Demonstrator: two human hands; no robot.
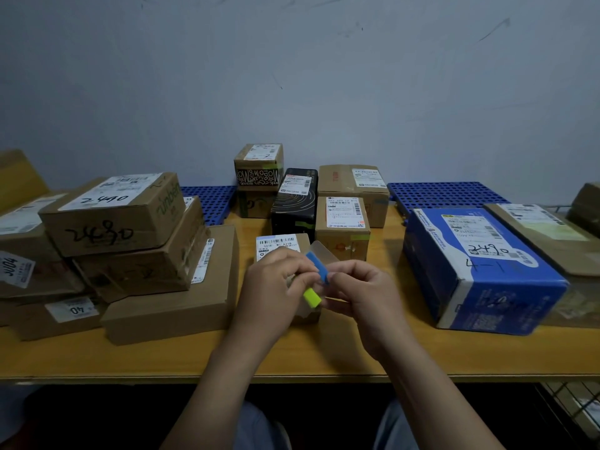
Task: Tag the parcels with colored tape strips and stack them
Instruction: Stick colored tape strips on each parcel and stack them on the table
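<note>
Above the small parcel (278, 245) at the middle of the table (487, 355), my left hand (276, 280) curls round the backing sheet (321, 251) to steady it, while my right hand (360, 293) pinches the blue strip (315, 266), probably to peel it (the yellow strip (312, 297) waits just below). Working this close to the box, I should be able to press the tag straight down.

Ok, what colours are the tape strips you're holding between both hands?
One blue tape strip, one yellow-green tape strip; head view.
</note>
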